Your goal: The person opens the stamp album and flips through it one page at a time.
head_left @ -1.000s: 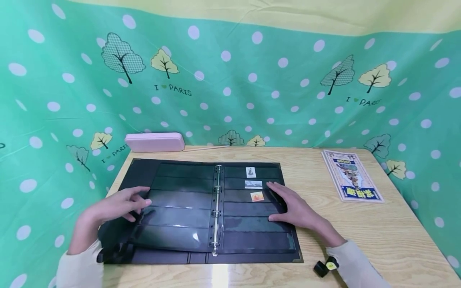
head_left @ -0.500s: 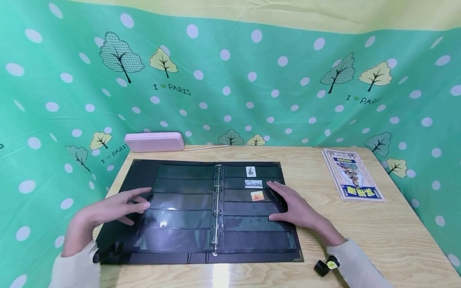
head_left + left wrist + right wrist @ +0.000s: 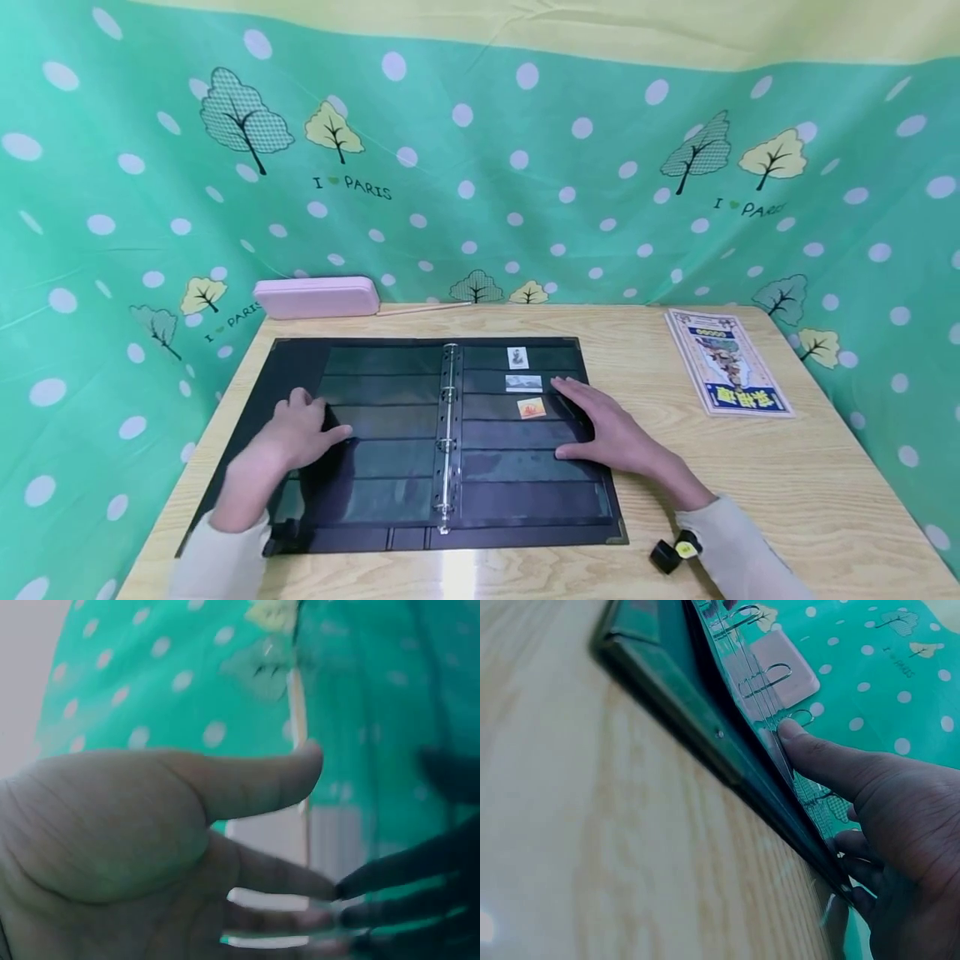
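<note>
A black stamp album (image 3: 442,546) lies spread on the table, its metal rings (image 3: 446,446) running down the middle and its clear pages divided into dark strips. Three stamps sit in the upper strips of the right page: a pale portrait stamp (image 3: 517,358), a grey landscape stamp (image 3: 523,384) and an orange stamp (image 3: 532,408). On the left page my left hand (image 3: 292,433) touches the glossy sheet with fairly straight fingers, which the sheet mirrors in the left wrist view. My right hand (image 3: 615,433) rests at the right page's outer edge, thumb (image 3: 821,754) on the page.
Behind the album lie a pink case (image 3: 317,298) and a thin wooden stick (image 3: 423,309). A stack of printed booklets (image 3: 727,362) lies at the table's right. A green dotted cloth (image 3: 480,183) hangs around the table.
The left page, slightly lifted at its left edge a second ago, now lies flat. My left hand has moved right from its outer edge onto the page. The right hand has stayed put.
</note>
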A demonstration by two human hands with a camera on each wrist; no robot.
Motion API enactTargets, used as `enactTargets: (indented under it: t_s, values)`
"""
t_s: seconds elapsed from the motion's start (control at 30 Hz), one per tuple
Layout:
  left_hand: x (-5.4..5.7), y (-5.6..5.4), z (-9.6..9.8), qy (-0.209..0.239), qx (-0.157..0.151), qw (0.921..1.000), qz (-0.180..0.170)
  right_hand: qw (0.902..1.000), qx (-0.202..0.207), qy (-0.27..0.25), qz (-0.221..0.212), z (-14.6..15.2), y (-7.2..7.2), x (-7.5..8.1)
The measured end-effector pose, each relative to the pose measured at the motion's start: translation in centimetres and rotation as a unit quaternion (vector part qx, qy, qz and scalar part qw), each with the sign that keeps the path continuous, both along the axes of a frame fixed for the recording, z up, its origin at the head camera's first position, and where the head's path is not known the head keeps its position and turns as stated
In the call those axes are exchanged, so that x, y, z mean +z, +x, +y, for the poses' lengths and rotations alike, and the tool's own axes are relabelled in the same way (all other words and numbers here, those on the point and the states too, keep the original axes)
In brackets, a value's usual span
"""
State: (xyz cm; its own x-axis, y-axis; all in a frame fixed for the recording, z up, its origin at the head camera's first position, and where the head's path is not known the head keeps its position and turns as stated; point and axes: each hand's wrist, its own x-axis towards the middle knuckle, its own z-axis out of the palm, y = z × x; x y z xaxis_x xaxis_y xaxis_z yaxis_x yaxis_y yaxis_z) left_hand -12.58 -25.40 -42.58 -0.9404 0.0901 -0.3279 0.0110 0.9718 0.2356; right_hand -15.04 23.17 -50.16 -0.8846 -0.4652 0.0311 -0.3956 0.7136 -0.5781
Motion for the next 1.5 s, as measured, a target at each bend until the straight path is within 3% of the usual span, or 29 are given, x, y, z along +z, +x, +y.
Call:
enactTargets:
  t_s: [0.13,0.27,0.5,0.63,0.73,0.83,0.97,1.23,1.5]
  values:
    - [-1.0,0.5,2.9,-0.028,-0.017,0.9970,0.070,1.0000,0.001,0.002,-0.001,0.0,0.0,-0.1]
    - [-1.7,0.7,4.8,-0.002,-0.052,0.9910,0.123,1.0000,-0.001,-0.001,0.001,0.1,0.0,0.0]
    - [-2.9,0.5,5.8,0.015,-0.042,0.9950,0.089,1.0000,0.003,0.000,-0.002,0.1,-0.1,-0.1]
    - [-4.5,0.3,5.4,0.016,-0.040,0.9935,0.106,1.0000,0.004,-0.002,-0.008,0.1,-0.1,0.0]
    - [-4.6,0.2,5.5,0.015,-0.033,0.9938,0.105,0.9999,0.011,0.002,-0.004,0.1,-0.2,0.1]
    - [-3.4,0.3,6.0,0.018,-0.022,0.9964,0.080,0.9997,0.021,0.008,0.005,0.1,-0.4,0.2]
    - [-2.9,0.4,6.0,0.028,-0.023,0.9956,0.087,0.9995,0.023,0.010,0.018,0.1,-0.7,0.4]
    - [-3.0,0.5,5.8,0.018,-0.040,0.9937,0.103,0.9998,0.013,0.009,0.016,0.2,-1.0,0.3]
    - [-2.8,0.8,6.0,0.010,-0.038,0.9931,0.111,0.9997,0.014,0.007,0.021,0.2,-1.1,0.3]
